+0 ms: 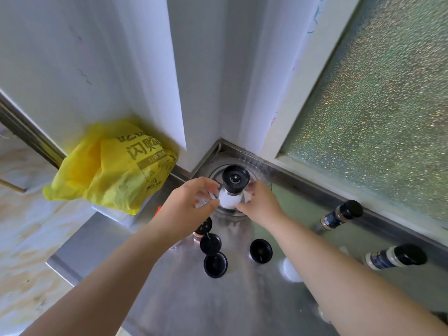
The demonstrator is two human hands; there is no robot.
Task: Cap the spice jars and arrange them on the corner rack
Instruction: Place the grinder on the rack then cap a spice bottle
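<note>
- Jar (230, 194), white body w/ black cap, upright at far corner of worktop (169, 299), standing in/over a round clear rack (228, 213) there; whether its base touches the rack can't tell.
- L hand (191, 202): thumb + fingers curled round jar's left side, just below cap.
- R hand (258, 203): fingers curled on jar's right side, gripping body opposite L hand.
- Both forearms reach in from near edge toward the corner.
- Three loose black caps near mid-worktop, nearer than the rack: cap A (210, 243), cap B (215, 265) just beside it on the near side, inside facing up; cap C (261, 251) apart to the right, inside up too.
- Open jar (202, 227) w/ black shaker top, partly hidden under L wrist, touching or just beside cap A; can't tell which.
- Two capped jars w/ dark labels along right edge by the window frame: far jar (340, 215), near jar (395, 257). Wide-angle view; upright or lying, can't tell.
- White round item (289, 269) partly hidden under R forearm; what it is not clear.
- Yellow bag (114, 166), printed text, crumpled against wall at left edge of worktop.
- Frosted window (375, 105) behind right edge; white wall corner behind rack.
</note>
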